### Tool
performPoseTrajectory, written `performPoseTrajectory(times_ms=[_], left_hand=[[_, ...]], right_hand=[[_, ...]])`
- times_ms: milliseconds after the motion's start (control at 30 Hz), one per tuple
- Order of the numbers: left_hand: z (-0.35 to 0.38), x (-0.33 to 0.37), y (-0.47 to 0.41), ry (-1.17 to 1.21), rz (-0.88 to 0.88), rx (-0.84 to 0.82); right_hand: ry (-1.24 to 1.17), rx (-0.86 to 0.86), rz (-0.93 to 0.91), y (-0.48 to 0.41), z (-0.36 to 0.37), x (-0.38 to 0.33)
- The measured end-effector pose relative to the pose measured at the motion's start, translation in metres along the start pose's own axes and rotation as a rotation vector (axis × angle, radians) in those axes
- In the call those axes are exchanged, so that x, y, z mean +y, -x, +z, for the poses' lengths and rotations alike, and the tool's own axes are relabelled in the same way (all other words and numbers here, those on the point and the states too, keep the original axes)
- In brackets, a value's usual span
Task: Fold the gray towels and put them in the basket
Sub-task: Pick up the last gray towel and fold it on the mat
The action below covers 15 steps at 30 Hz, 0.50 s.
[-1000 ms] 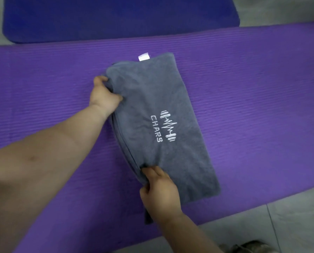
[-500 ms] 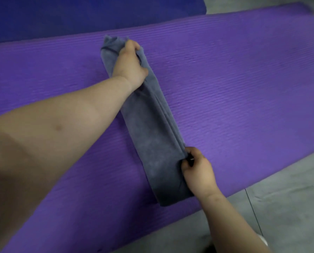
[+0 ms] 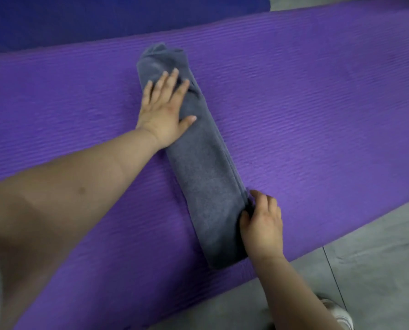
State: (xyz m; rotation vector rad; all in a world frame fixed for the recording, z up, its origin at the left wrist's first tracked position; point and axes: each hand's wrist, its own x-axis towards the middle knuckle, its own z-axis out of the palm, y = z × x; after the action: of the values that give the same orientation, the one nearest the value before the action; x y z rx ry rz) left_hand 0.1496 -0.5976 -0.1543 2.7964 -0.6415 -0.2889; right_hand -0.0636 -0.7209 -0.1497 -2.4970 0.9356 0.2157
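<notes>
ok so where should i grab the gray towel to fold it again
Likely near the close end of the gray towel, from its right long side, where the right hand pinches it. The stacked layer edges show there, so one pinch catches them all. The left hand presses the far end flat.

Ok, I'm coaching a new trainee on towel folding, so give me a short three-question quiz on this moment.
1. True or false: the left hand lies flat, fingers straight, on the long folded gray terry towel.
2. Multiple choice: the towel lies on A) a purple ribbed foam mat, B) a wooden table, C) a wire basket.
3. Short answer: which hand grips the towel's edge near its closer end?

Key: 1 true; 2 A; 3 the right hand.
</notes>
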Motion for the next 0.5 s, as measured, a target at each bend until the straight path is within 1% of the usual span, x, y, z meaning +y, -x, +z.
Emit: performPoseTrajectory(times_ms=[67, 167, 200, 267, 300, 367, 400, 433, 467, 500], left_hand=[[0.0, -0.006, -0.01, -0.004, -0.096, -0.074], [-0.001, -0.007, -0.025, -0.123, -0.065, -0.284], [-0.002, -0.006, -0.03, -0.141, -0.054, -0.321], [-0.005, -0.004, -0.031, -0.133, -0.034, -0.318], [-0.006, -0.003, -0.027, -0.112, -0.015, -0.286], [-0.004, -0.001, -0.007, -0.018, 0.067, -0.16], [0.0, -0.001, 0.009, 0.047, 0.132, -0.072], [0.005, -0.001, 0.028, 0.11, 0.216, 0.025], [0.01, -0.001, 0.049, 0.16, 0.314, 0.098], [0.016, -0.001, 0.07, 0.2, 0.412, 0.134]], right_hand=[[-0.019, -0.085, 0.035, -0.003, -0.002, 0.002], [-0.085, -0.161, 0.056, -0.01, -0.003, 0.007], [-0.097, -0.17, 0.056, -0.014, -0.003, 0.009], [-0.1, -0.177, 0.027, -0.016, -0.006, 0.011], [-0.07, -0.114, -0.063, -0.015, -0.007, 0.013], [0.078, 0.101, -0.394, -0.012, -0.011, 0.016], [0.126, 0.162, -0.572, -0.008, -0.012, 0.02], [0.158, 0.152, -0.725, -0.002, -0.011, 0.026], [0.179, 0.097, -0.839, 0.004, -0.01, 0.032], [0.204, 0.028, -0.924, 0.01, -0.006, 0.039]])
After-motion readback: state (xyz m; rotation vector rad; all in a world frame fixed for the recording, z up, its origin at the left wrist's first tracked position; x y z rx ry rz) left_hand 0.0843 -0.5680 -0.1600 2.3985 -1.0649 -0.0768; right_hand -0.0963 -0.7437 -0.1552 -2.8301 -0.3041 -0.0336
